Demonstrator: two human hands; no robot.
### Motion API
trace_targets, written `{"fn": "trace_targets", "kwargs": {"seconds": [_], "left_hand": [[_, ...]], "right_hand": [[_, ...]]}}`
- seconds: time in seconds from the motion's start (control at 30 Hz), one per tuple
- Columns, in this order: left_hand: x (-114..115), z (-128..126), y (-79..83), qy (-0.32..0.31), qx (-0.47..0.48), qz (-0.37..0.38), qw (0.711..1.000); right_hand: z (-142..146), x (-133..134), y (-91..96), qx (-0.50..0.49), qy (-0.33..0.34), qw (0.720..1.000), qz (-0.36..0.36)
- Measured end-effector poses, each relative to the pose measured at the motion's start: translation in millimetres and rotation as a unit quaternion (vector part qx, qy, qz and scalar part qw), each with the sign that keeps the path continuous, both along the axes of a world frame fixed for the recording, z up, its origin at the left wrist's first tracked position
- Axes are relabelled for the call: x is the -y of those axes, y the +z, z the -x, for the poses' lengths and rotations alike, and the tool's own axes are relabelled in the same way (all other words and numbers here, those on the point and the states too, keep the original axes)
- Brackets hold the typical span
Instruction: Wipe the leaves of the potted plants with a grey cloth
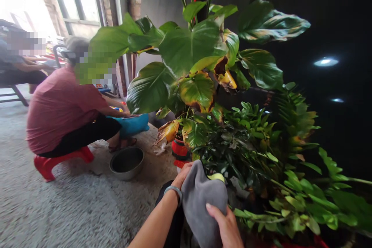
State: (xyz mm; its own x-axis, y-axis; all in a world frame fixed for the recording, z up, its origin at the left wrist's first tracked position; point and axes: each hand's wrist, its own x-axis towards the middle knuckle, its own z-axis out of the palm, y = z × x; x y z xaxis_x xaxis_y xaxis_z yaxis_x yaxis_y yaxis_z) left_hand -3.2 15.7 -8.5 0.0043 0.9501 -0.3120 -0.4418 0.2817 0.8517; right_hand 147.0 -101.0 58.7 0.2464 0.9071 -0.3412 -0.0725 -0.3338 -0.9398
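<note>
A grey cloth (203, 201) is held between both hands at the bottom centre. My left hand (181, 176), with a bracelet on the wrist, grips its upper left edge; most of its fingers are hidden under the cloth. My right hand (225, 224) is closed on the cloth's lower right part. A yellow-green leaf (216, 177) peeks out just above the cloth. Behind it stands a large-leaved plant (188, 50) in a red pot (179, 150), with leafy shrubs (261, 155) to the right.
A person in a red shirt (62, 108) squats on a red stool (49, 164) at the left, hands in a blue basin (133, 124). A metal bowl (127, 161) sits on the rough concrete floor (58, 209). Dark water lies at the right.
</note>
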Motion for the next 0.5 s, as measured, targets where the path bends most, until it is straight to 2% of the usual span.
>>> {"fn": "trace_targets", "kwargs": {"seconds": [0.07, 0.1, 0.2, 0.3, 0.37, 0.5], "left_hand": [[1, 0, 3.5, -0.010, 0.013, -0.001, 1.000], [2, 0, 5.4, -0.014, 0.020, 0.000, 1.000], [3, -3, 8.9, -0.029, 0.034, 0.002, 0.999], [5, -7, 8.5, -0.045, 0.016, 0.006, 0.999], [7, -9, 7.8, -0.037, -0.010, 0.016, 0.999], [11, -5, 10.3, -0.018, -0.015, -0.003, 1.000]], "right_hand": [[-16, 1, -7.3, 0.030, -0.003, 0.999, 0.015], [-23, 0, -4.8, 0.033, -0.015, 0.999, 0.015], [-31, -10, 21.5, -0.006, -0.066, 0.998, -0.013], [-19, -19, 43.3, -0.040, -0.095, 0.992, -0.069], [-7, -18, 37.6, -0.041, -0.073, 0.994, -0.066], [-3, -3, -6.4, -0.002, 0.003, 1.000, -0.006]]}}
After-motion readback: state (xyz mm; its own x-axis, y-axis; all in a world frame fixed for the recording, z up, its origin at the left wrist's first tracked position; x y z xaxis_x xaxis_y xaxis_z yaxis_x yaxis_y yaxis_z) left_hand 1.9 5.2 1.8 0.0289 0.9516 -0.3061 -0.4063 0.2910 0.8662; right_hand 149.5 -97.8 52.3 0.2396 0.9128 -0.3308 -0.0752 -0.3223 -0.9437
